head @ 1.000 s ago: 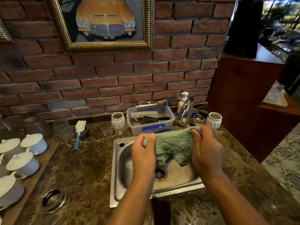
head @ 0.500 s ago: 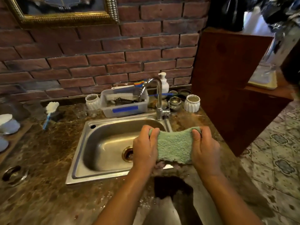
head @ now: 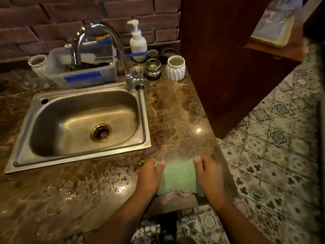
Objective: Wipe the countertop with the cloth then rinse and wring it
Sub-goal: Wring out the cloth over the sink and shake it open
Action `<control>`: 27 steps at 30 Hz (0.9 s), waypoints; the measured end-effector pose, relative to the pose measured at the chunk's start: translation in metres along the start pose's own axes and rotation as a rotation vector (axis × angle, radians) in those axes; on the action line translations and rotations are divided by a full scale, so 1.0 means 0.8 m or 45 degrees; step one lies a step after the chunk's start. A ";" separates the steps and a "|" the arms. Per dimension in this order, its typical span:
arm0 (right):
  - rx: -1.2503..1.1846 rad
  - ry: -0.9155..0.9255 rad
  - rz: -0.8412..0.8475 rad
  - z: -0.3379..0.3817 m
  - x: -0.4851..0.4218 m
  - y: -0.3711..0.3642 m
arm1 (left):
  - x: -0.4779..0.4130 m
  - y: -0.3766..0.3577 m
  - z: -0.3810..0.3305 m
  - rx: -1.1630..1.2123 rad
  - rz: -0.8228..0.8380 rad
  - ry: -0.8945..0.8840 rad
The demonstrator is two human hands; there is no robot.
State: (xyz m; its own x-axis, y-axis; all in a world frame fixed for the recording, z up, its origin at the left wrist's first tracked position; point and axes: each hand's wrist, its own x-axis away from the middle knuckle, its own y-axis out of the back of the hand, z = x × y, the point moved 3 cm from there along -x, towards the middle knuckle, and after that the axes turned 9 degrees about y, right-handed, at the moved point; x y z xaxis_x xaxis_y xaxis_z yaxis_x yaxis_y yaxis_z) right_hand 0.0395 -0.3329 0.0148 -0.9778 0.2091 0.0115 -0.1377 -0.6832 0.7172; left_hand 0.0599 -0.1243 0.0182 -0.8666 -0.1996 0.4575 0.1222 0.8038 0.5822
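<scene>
Taking the steel sink [head: 82, 152] as the landmark: behind its far-left corner stands a white ribbed cup [head: 37, 63], and beside that, along the sink's back rim, a clear plastic tub [head: 88, 74] with a strip of blue tape. The tap [head: 121, 55] rises from the sink's back-right corner, a white pump bottle [head: 138, 41] behind it, and a second white ribbed cup [head: 175, 70] further right of that. Water droplets [head: 109, 180] lie on the marble countertop [head: 177, 111] in front of the sink. Off the sink's front-right corner, near the counter edge, the left hand [head: 149, 176] grips the left side of the green cloth [head: 178, 176], which looks pressed flat on the countertop. The right hand [head: 210, 175] grips the cloth's right side.
</scene>
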 end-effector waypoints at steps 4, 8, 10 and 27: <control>0.261 -0.010 0.119 -0.006 -0.017 0.003 | -0.004 -0.002 -0.006 -0.254 -0.002 0.017; 0.360 0.129 0.065 0.007 -0.021 0.012 | 0.004 0.014 -0.012 -0.628 -0.198 -0.178; 0.443 0.347 0.102 0.018 0.000 0.001 | 0.016 0.004 -0.018 -0.666 -0.187 -0.382; 0.796 0.496 0.561 -0.030 0.039 -0.044 | 0.014 -0.045 0.044 -1.065 0.218 -0.514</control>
State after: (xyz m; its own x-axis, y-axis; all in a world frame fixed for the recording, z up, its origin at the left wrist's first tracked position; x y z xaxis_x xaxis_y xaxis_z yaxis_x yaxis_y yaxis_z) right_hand 0.0103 -0.3196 -0.0268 -0.9220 -0.3181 0.2210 0.2677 -0.1108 0.9571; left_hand 0.0284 -0.1361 -0.0213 -0.8876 0.2191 0.4052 0.4351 0.1101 0.8936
